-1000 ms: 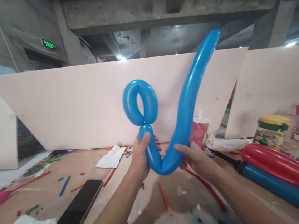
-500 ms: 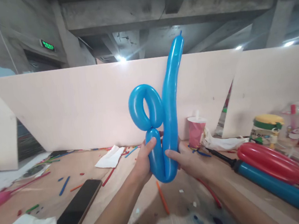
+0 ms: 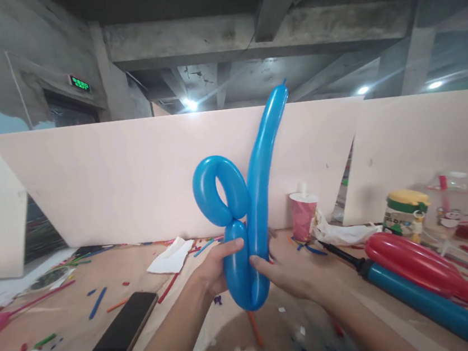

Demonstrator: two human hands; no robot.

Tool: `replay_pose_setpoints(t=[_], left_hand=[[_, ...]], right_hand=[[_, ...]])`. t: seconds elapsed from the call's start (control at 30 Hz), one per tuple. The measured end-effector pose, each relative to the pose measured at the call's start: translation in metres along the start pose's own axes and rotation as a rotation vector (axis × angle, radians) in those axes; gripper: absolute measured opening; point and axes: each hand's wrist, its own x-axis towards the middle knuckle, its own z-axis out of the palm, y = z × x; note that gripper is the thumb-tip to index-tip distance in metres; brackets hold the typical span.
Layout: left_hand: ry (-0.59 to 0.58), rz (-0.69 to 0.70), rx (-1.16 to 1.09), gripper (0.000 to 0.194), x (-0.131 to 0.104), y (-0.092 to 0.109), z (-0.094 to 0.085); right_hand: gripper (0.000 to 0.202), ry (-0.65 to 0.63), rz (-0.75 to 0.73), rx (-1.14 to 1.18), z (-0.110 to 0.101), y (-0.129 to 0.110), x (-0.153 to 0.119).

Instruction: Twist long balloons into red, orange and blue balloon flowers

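Observation:
A long blue balloon is held upright in the middle of the head view. Its upper left part forms a round loop, pinched in below, and its long straight end leans up to the right. My left hand grips the folded lower part from the left, thumb across the front. From the right, my right hand holds the same folded part, with its thumb on the front near the bend. The fingers behind the balloon are mostly hidden.
A black phone and a white tissue lie on the left. On the right are a pink cup, a yellow-lidded jar, a blue pump and a red balloon. White boards stand behind.
The blue balloon and both hands have moved slightly down and left in the picture. Its long end leans further right, and the view has tilted up a little.

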Motion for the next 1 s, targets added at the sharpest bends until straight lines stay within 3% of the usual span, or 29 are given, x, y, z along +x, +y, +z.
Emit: replay_pose_setpoints(t=[0.1, 0.17, 0.3, 0.4, 0.5, 0.77, 0.9, 1.0], left_hand=[[0.073, -0.003, 0.028, 0.046, 0.001, 0.002, 0.008], [0.108, 0.021, 0.035, 0.041, 0.002, 0.005, 0.009], [0.086, 0.011, 0.083, 0.043, 0.001, 0.008, 0.002], [0.054, -0.067, 0.159, 0.046, 0.0, 0.007, -0.003], [0.033, -0.088, 0.239, 0.048, 0.0, 0.005, -0.003], [0.148, 0.209, 0.752, 0.024, 0.005, 0.003, 0.011], [0.216, 0.361, 0.796, 0.022, 0.009, -0.004, 0.016], [0.267, 0.357, 0.722, 0.025, 0.011, -0.008, 0.016]], right_hand=[[0.032, 0.05, 0.074, -0.233, -0.005, 0.0, 0.0], [0.04, 0.089, 0.1, -0.231, -0.009, 0.0, 0.001], [0.055, 0.151, 0.223, 0.054, -0.021, 0.003, 0.004], [0.043, 0.135, 0.225, 0.316, -0.027, 0.008, 0.009], [0.037, 0.104, 0.233, 0.402, -0.026, 0.011, 0.012], [0.029, 0.139, 0.28, 0.467, -0.022, 0.011, 0.013], [0.024, 0.178, 0.316, 0.436, -0.019, 0.006, 0.012], [0.025, 0.166, 0.31, 0.481, -0.019, 0.004, 0.01]])
